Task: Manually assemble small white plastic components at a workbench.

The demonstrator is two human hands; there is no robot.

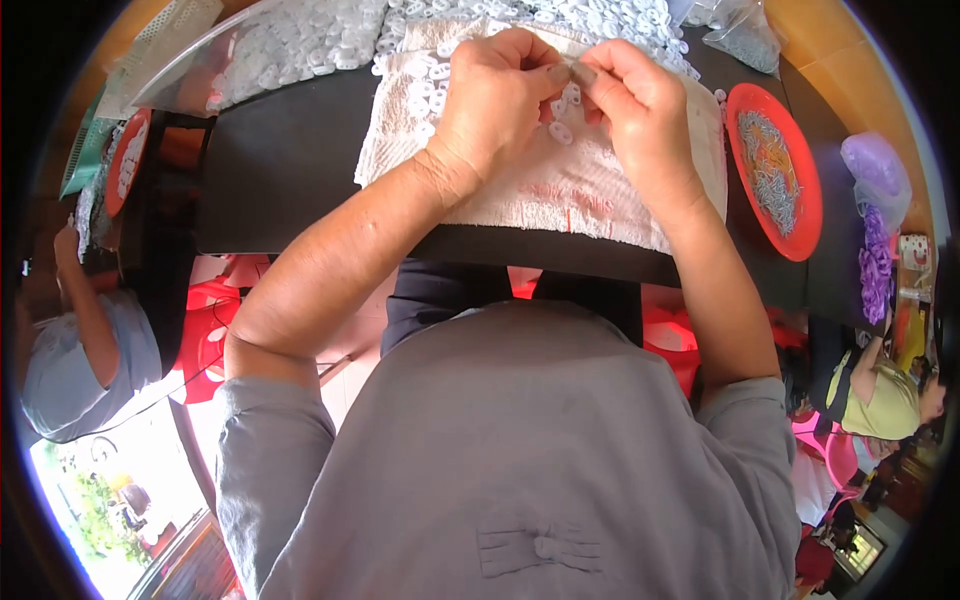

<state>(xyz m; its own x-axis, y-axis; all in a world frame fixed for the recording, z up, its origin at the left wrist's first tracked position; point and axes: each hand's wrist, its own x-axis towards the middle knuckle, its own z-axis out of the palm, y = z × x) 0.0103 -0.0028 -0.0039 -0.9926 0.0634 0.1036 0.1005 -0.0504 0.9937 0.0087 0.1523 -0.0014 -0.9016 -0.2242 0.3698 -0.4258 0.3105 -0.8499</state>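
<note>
My left hand and my right hand meet over a pale towel, thumbs and forefingers pinched together tip to tip. Whatever is between the fingertips is too small and hidden to make out. Just below them show small white plastic pieces, oval with holes. More such pieces lie on the towel left of my left hand. To the right of my right hand sits a red plate holding many thin silvery metal parts and some orange-brown ones.
A heap of white plastic pieces spreads along the back of the dark table. A clear bag lies at the back right, purple bundles at the far right. People sit on the left and right.
</note>
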